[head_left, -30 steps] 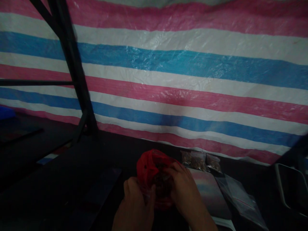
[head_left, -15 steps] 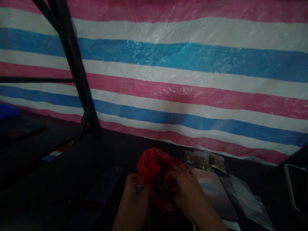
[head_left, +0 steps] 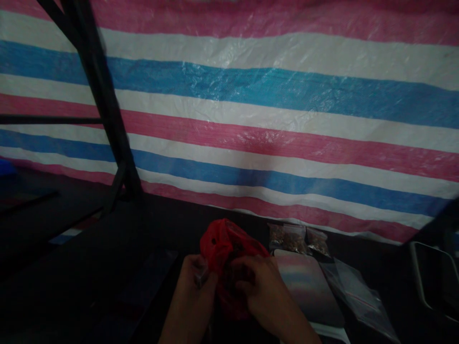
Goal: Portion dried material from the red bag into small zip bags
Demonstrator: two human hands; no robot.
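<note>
A red plastic bag [head_left: 218,241] stands with its mouth open between my hands; dark contents inside are too dim to make out. My left hand [head_left: 195,282] is closed at the bag's left edge on a small clear plastic bag [head_left: 201,274], mostly hidden by the fingers. Over the mouth of the red bag, my right hand [head_left: 260,282] has its fingers curled together and pointing inward. Whatever those fingertips hold is hidden in shadow. Right beside that hand lies a flat scale with a shiny silver plate [head_left: 308,282].
Several small filled zip bags [head_left: 296,239] lie behind the scale. Flat clear zip bags [head_left: 358,291] rest to its right, and a dark tray-like object with a pale rim [head_left: 418,282] is farther right. A black metal frame [head_left: 107,105] rises at left before a striped plastic sheet [head_left: 251,110].
My right hand has drawn slightly back and left, and its fingers have curled together more. My left hand keeps its grip. The whole view has shifted a little.
</note>
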